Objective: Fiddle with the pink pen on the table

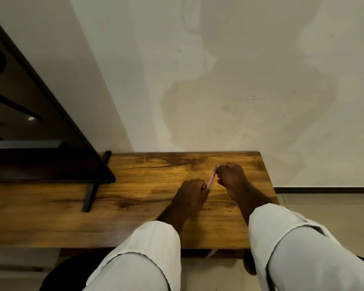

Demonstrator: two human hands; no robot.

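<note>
A thin pink strip (211, 179) stretches between both hands just above the wooden table (135, 206). My left hand (190, 196) pinches its near lower end with curled fingers. My right hand (231, 179) pinches its far upper end, fingers curled as well. I cannot tell what the strip is. Both forearms come out of white sleeves at the bottom of the view.
A large dark screen (29, 122) stands on the table's left part, one black foot (90, 196) reaching toward the front edge. A stained pale wall rises behind the table. The table's right edge ends near tiled floor (328, 206).
</note>
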